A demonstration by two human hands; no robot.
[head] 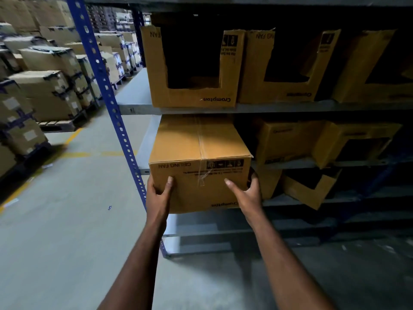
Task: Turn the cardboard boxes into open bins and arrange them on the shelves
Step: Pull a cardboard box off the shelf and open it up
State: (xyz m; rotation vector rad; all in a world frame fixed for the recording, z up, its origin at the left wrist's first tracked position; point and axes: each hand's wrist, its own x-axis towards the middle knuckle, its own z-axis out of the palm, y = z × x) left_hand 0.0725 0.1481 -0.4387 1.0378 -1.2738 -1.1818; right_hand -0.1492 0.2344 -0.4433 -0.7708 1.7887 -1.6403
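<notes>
Sealed cardboard box (200,166), print inverted: "CEILING FAN", "Crompton". Left hand (159,190) and right hand (248,193) grasp its lower corners, thumbs on front face.

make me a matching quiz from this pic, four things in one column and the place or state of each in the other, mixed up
Column one
1. taped box
2. leftmost open bin
3. rack upright
4. palletised cartons

Column two
a. blue, punched with holes
b. front cut away, standing on the upper shelf
c. gripped by the left hand and the right hand
d. stacked across the aisle, far left

Pairs: 1-c, 2-b, 3-a, 4-d
</notes>
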